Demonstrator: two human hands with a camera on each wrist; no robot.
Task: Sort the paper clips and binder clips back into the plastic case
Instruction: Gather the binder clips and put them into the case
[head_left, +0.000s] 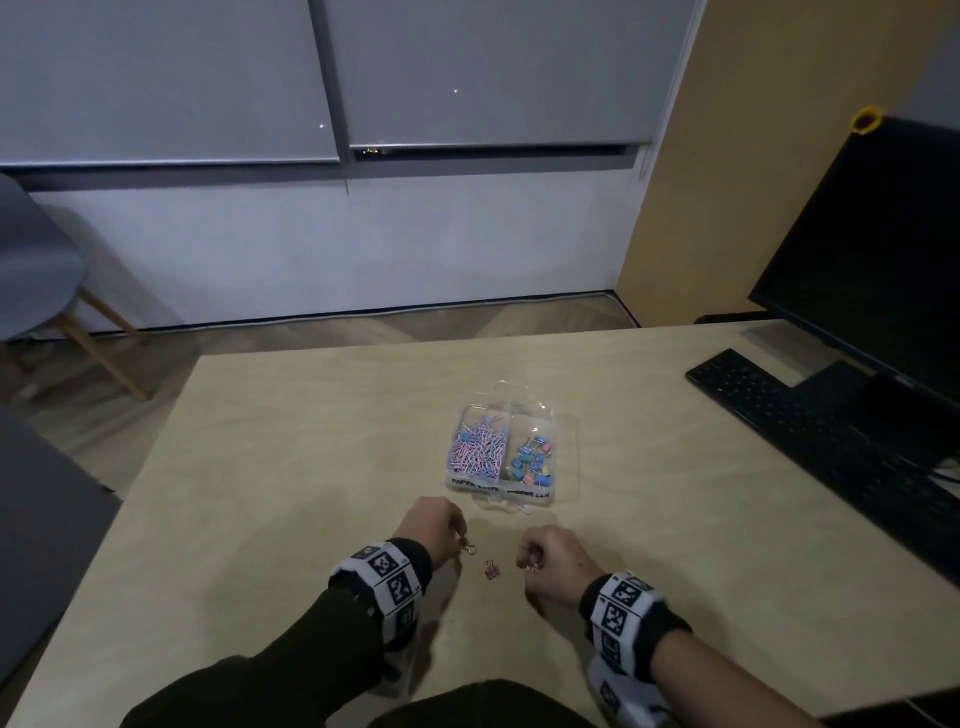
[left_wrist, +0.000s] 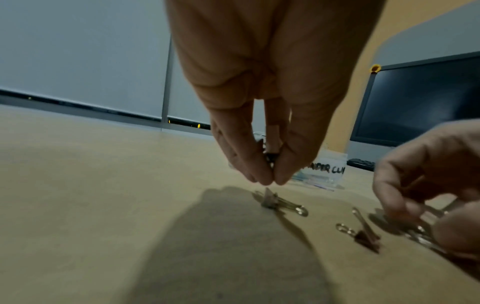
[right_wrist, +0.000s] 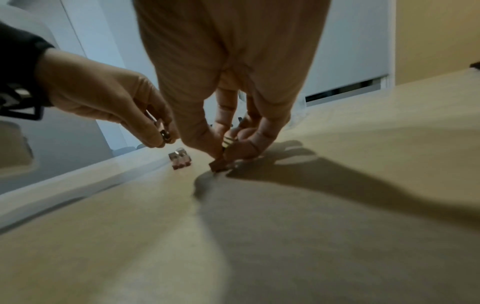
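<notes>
Clear plastic case (head_left: 563, 415): centre frame; pastel paper clips (head_left: 478, 447) left compartment, coloured binder clips (head_left: 531, 461) right.
Left hand (head_left: 434, 525): pinching a clip.
Right hand (head_left: 550, 558): fingertips pinching pink binder clip (right_wrist: 217, 164).
Loose pink clip (head_left: 491, 569): between hands on table (head_left: 260, 493).

A black keyboard (head_left: 810, 431) lies on the counter (head_left: 311, 441) at far right. A dark monitor (head_left: 872, 249) stands behind it. A grey chair (head_left: 31, 270) sits far left.

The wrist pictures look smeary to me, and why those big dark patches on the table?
Left wrist view: the right hand is motion-blurred, and the left hand casts the dark shadow on the table. Right wrist view: edges stretch from the wide lens, and the right hand throws a long shadow. Head view: dim, walls bowed.
</notes>
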